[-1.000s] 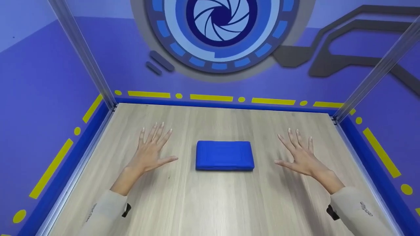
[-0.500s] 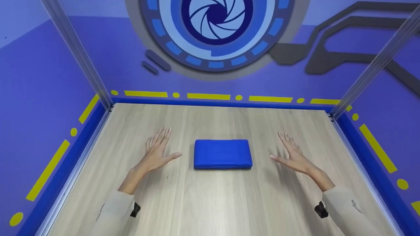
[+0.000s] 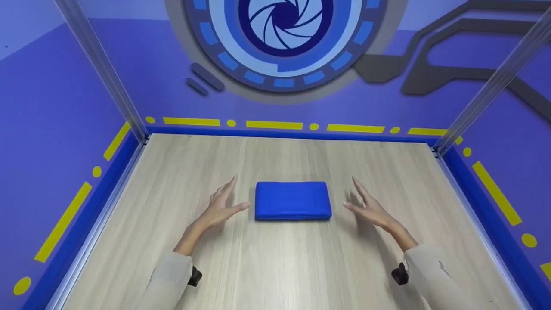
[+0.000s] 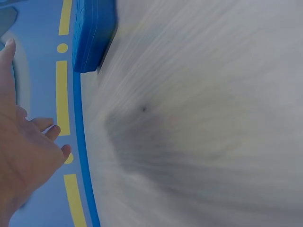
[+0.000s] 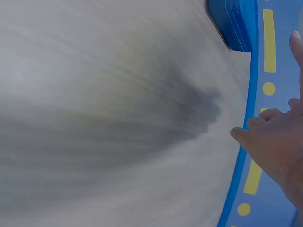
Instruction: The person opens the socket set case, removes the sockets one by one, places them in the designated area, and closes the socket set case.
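Observation:
A flat blue case (image 3: 293, 200) lies closed on the wooden table (image 3: 275, 262), between the two hands. To its left the left hand (image 3: 217, 209) hovers above the table, fingers extended and thumb pointing at the case, touching nothing. The right hand (image 3: 373, 211) is held likewise on the other side, a small gap from the case. In the left wrist view the case (image 4: 93, 35) shows at the top, with the left hand (image 4: 28, 146) at the left edge. The right wrist view has the case (image 5: 232, 23) at the top and the right hand (image 5: 277, 142) at the right.
Blue-purple walls (image 3: 275, 112) with yellow marks stand behind the table and along both sides. Metal posts (image 3: 103, 73) rise at the two back corners. A small black device sits at each sleeve cuff (image 3: 174, 267).
Both hands have moved inward toward the case and turned, so their palms face each other more. Their spread fingers have drawn closer together. The case has stayed in place on the table.

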`<control>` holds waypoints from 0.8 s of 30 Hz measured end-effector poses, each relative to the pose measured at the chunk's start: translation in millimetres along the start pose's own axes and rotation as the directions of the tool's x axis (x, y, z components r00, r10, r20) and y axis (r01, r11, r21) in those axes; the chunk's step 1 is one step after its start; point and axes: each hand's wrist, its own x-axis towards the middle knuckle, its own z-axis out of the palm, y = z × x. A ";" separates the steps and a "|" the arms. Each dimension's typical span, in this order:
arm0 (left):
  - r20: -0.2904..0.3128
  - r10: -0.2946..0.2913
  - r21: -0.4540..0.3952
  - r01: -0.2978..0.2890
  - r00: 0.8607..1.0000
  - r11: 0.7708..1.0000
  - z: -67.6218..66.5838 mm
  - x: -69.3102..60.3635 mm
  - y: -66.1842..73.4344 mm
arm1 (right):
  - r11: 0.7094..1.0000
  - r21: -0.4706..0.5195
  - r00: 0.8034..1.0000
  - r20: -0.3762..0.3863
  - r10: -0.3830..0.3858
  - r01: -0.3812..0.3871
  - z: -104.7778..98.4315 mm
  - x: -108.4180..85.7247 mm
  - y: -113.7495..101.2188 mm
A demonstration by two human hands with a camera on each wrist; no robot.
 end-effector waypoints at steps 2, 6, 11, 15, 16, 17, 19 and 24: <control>0.014 -0.008 -0.033 0.008 1.000 0.999 7.1 2.2 0.0 | 0.999 0.046 1.000 -0.003 0.008 -0.008 8.7 3.5 0.6; 0.051 -0.024 -0.058 0.027 0.998 0.998 20.1 6.7 0.3 | 0.992 0.127 1.000 0.001 0.025 -0.025 27.2 10.3 0.9; 0.081 -0.016 -0.056 0.021 0.997 0.998 33.3 11.9 -0.1 | 0.973 0.229 1.000 0.005 0.028 -0.028 47.2 15.2 -2.2; 0.102 0.034 -0.068 -0.028 0.994 0.997 42.8 20.7 0.5 | 0.959 0.282 0.999 -0.018 0.029 -0.023 54.7 15.3 -2.2; 0.109 0.051 -0.074 -0.043 0.993 0.996 44.6 23.1 0.9 | 0.958 0.285 1.000 -0.024 0.020 -0.013 55.8 15.1 -1.8; 0.119 0.064 -0.075 -0.056 0.991 0.996 46.2 25.4 1.3 | 0.956 0.294 0.999 -0.030 0.017 -0.008 57.0 15.4 -1.4; 0.138 0.096 -0.069 -0.087 0.986 0.994 48.8 29.7 1.4 | 0.956 0.292 0.999 -0.033 0.006 0.004 59.0 16.2 -0.7; 0.166 0.120 -0.032 -0.117 0.979 0.993 51.0 37.0 2.5 | 0.959 0.280 1.000 -0.008 -0.029 0.030 62.3 21.2 0.0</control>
